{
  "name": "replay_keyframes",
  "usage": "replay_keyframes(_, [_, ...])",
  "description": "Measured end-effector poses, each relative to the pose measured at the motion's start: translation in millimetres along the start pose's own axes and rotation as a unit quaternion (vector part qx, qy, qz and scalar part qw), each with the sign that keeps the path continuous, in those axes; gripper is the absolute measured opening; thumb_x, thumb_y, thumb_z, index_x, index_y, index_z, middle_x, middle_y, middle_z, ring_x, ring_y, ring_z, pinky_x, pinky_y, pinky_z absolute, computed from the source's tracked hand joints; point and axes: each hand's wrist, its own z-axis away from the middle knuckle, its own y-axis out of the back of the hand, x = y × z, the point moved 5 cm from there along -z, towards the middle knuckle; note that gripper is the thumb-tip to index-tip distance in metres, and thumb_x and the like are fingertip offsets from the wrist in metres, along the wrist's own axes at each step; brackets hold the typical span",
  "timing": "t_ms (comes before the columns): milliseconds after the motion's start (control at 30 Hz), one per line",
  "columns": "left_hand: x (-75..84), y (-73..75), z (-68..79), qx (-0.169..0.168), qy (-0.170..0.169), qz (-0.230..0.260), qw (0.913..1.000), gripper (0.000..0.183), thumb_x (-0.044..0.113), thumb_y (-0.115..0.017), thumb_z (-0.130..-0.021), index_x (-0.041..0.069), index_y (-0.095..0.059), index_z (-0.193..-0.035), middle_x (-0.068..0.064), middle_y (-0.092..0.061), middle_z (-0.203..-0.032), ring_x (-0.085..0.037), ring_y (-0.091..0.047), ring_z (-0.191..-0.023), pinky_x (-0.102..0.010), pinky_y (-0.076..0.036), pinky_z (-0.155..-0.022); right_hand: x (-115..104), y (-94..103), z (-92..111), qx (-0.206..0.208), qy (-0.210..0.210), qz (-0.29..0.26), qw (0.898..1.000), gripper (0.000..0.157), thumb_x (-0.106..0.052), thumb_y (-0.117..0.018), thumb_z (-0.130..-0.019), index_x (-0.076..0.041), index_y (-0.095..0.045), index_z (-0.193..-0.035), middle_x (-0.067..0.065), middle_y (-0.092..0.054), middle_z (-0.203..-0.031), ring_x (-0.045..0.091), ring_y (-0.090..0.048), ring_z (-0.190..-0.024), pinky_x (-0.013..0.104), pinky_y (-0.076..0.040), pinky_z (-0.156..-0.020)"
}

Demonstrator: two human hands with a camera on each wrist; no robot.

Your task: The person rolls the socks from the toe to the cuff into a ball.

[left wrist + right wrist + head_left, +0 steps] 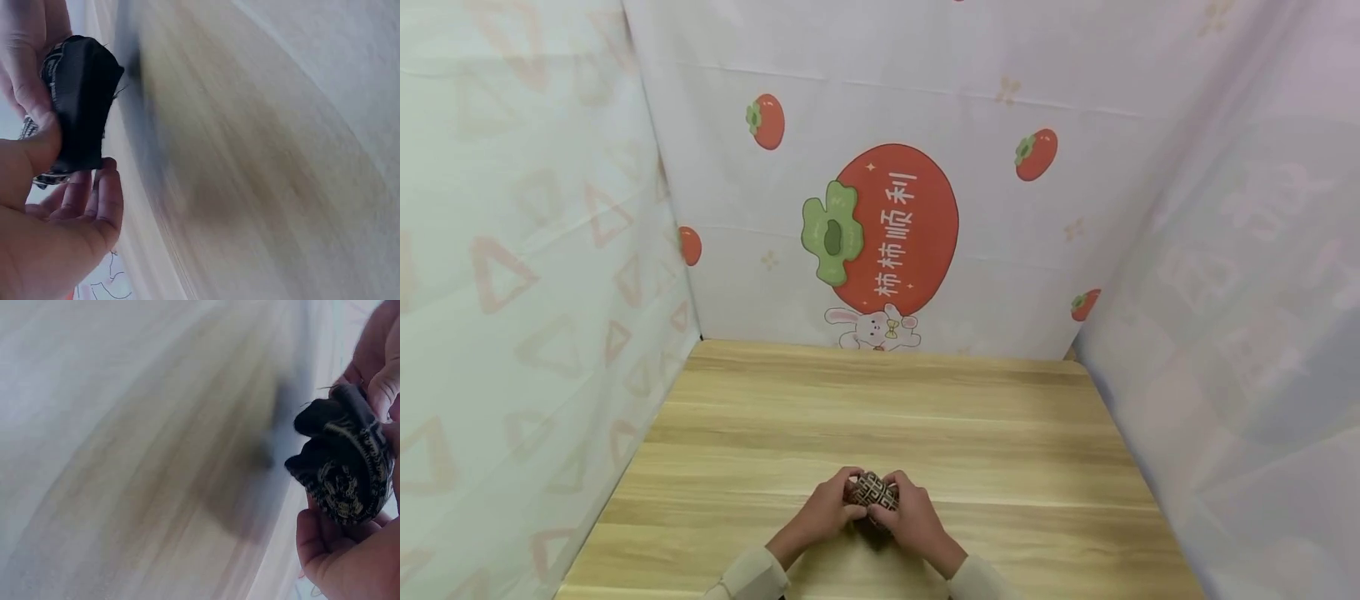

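Observation:
A small folded bundle of cloth [876,490], dark with a beige angular key pattern, is held between both hands just above the table. From the left its side, my left hand [827,510] grips it with thumb and fingers. My right hand [919,523] grips the opposite side, thumb toward the near edge. The left wrist view shows a plain black face of the cloth [84,100] with loose threads at its edge. In the right wrist view, the cloth's end [344,469] shows curled layers and a pale pattern. Parts of it are hidden by the fingers.
The wood-grain tabletop [880,417] lies under the hands. A white backdrop [722,183] printed with red persimmons rises at its far edge. Pale curtains stand along the left side [535,333] and the right side [1240,350].

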Motion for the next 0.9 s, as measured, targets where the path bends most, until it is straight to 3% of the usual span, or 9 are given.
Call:
replay_keyframes(67, [0.2, 1.8, -1.3, 0.006, 0.01, 0.038, 0.9992, 0.055, 0.018, -0.072, -0.084, 0.008, -0.047, -0.132, -0.004, -0.065, -0.102, -0.014, -0.064, -0.092, -0.028, -0.052, -0.075, 2, 3.1, -2, -0.002, -0.022, -0.038, 0.999, 0.04, -0.039, -0.069, -0.085, -0.012, -0.053, -0.109, 0.009, -0.07, -0.099, 0.004, -0.061, -0.077, 0.02, -0.048, -0.058])
replay_keyframes(233, [5.6, 6.1, -3.0, 0.004, 0.004, 0.107, 0.9942, 0.052, 0.009, -0.069, -0.085, 0.005, -0.047, -0.132, -0.011, -0.063, -0.107, -0.021, -0.064, -0.097, -0.033, -0.053, -0.079, 7, 5.2, -6, -0.018, -0.066, -0.115, 0.991, 0.043, -0.04, -0.066, -0.087, -0.009, -0.054, -0.115, 0.01, -0.072, -0.102, 0.009, -0.065, -0.081, 0.024, -0.052, -0.061])
replay_keyframes(400, [10.0, 6.3, -1.3, -0.015, 0.006, 0.121, 0.9925, 0.055, -0.001, -0.066, -0.083, 0.005, -0.046, -0.134, -0.013, -0.06, -0.11, -0.025, -0.062, -0.1, -0.033, -0.052, -0.08, 11, 2.2, -5, -0.039, -0.105, -0.178, 0.978, 0.046, -0.04, -0.063, -0.089, -0.007, -0.054, -0.12, 0.01, -0.071, -0.104, 0.011, -0.066, -0.084, 0.027, -0.053, -0.064])
replay_keyframes(567, [12.0, 4.5, -1.2, -0.015, -0.002, 0.136, 0.9906, 0.055, -0.006, -0.061, -0.084, 0.005, -0.044, -0.136, -0.014, -0.06, -0.109, -0.026, -0.064, -0.101, -0.029, -0.052, -0.077, 12, 1.2, -3, -0.044, -0.131, -0.269, 0.953, 0.048, -0.035, -0.06, -0.092, -0.001, -0.051, -0.125, 0.015, -0.071, -0.106, 0.017, -0.069, -0.088, 0.031, -0.056, -0.07])
replay_keyframes(733, [13.6, 6.1, -7.4, -0.005, 0.003, 0.146, 0.9892, 0.051, 0.001, -0.056, -0.087, 0.006, -0.046, -0.137, -0.013, -0.061, -0.11, -0.021, -0.064, -0.096, -0.026, -0.05, -0.073, 13, 3.2, -5, -0.041, -0.149, -0.315, 0.937, 0.051, -0.037, -0.058, -0.093, 0.0, -0.05, -0.128, 0.015, -0.069, -0.113, 0.017, -0.068, -0.096, 0.032, -0.056, -0.078])
replay_keyframes(900, [15.5, 7.6, -12.4, -0.006, 0.02, 0.164, 0.9863, 0.045, 0.013, -0.051, -0.094, 0.009, -0.047, -0.138, -0.014, -0.061, -0.115, -0.02, -0.062, -0.098, -0.03, -0.052, -0.076, 17, 3.5, -8, -0.036, -0.153, -0.342, 0.927, 0.054, -0.041, -0.056, -0.094, 0.0, -0.05, -0.129, 0.017, -0.067, -0.118, 0.017, -0.068, -0.1, 0.03, -0.055, -0.082])
